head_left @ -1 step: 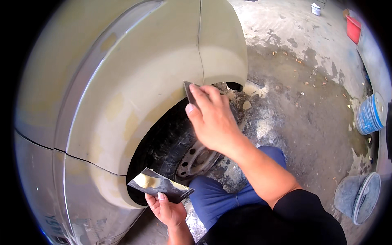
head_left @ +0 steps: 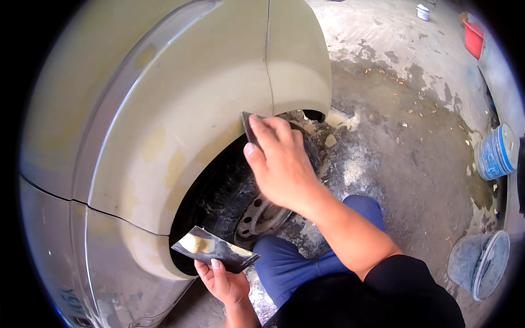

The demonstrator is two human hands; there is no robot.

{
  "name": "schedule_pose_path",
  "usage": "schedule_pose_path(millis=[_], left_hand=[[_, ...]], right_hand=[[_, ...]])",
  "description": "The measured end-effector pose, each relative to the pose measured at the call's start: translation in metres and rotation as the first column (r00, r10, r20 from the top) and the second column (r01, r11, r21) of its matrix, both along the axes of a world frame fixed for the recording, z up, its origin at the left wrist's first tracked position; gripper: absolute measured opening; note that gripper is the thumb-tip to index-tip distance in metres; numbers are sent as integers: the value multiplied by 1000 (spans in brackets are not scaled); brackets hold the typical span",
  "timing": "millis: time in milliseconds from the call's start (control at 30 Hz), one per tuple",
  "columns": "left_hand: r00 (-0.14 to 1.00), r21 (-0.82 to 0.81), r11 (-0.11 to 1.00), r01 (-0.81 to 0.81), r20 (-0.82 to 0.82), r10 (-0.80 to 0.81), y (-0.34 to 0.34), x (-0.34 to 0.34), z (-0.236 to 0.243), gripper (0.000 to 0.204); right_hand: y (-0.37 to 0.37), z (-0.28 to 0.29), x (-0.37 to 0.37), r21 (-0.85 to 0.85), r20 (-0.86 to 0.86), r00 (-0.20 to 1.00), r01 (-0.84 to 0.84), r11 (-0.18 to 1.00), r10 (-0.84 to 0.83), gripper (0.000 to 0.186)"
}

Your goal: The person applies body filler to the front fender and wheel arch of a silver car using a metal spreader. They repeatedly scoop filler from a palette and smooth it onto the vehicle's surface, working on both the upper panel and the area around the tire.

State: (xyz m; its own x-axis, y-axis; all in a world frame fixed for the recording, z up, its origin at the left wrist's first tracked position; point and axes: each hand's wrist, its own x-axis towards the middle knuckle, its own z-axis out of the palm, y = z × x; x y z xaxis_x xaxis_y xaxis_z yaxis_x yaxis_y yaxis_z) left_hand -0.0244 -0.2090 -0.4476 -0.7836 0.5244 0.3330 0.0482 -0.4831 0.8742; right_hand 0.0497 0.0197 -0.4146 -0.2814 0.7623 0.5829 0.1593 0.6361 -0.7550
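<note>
My right hand (head_left: 284, 167) grips a thin dark putty spreader (head_left: 247, 126), its edge against the rim of the wheel arch on a cream-coloured vehicle panel (head_left: 202, 93). The fingers lie along the blade's back, and the thumb is on its near side. Lower down, my left hand (head_left: 225, 284) pinches a dark flat plate (head_left: 224, 259) from below. On that plate sits a lump of pale yellow putty (head_left: 192, 242), with more smeared along its far edge. Yellowish patches mark the panel. Behind both hands, the wheel (head_left: 262, 218) shows inside the arch.
My blue-trousered knees (head_left: 281, 268) are close to the wheel. On the stained floor at right stand a blue-and-white bucket (head_left: 495, 153) and a grey bucket (head_left: 478, 265). Farther back are a red bucket (head_left: 473, 39) and a small white can (head_left: 423, 12).
My right hand and the spreader have shifted slightly left and toward me along the arch rim. The left hand with its plate has hardly moved.
</note>
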Motion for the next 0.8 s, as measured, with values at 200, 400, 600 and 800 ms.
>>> schedule_pose_path(millis=[200,400,600,800], left_hand=[[999,-10,1000,27,16,-27,3,-1,-6,43],[1000,11,1000,21,-11,-21,6,0,3,42],[999,-10,1000,7,-32,-7,0,-5,-1,41],[999,10,999,46,4,-46,7,-4,2,40]], right_hand=[[-22,-3,-8,105,31,998,-57,993,54,49],[-15,-18,13,61,-41,996,-71,996,74,42],[1,-12,5,-15,-28,998,-53,998,52,42],[-34,-17,14,69,-19,954,-297,952,299,46]])
